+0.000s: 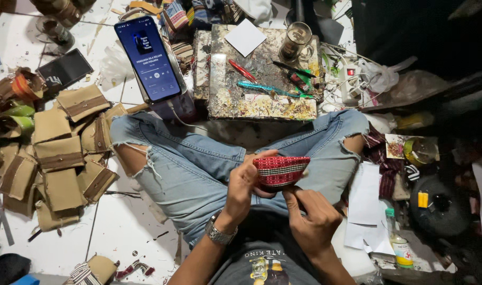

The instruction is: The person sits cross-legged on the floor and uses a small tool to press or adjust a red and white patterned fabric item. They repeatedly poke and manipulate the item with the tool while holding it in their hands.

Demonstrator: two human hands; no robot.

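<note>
1. The red woven pouch (280,170) is held over the lap, above the crossed legs, within close view.
2. The left hand (244,184) is clasped around its left end as a support.
3. The right hand (314,216) pinches its lower edge, where a seam appears to be handled.
4. The tan pouches (58,158) are stacked on the floor within reach.

The floor (119,232) was white tile, scuffed and littered with scraps. A low work board (262,103) crusted with dried glue and paint sat in the middle, with a white square of paper (245,37) and a glass mug (297,39) on it. Tan fabric pouches (58,158) lay heaped to one side (many with a brown band). A lit smartphone (147,58) stood propped nearby. The far side fell into deep shadow.
</note>
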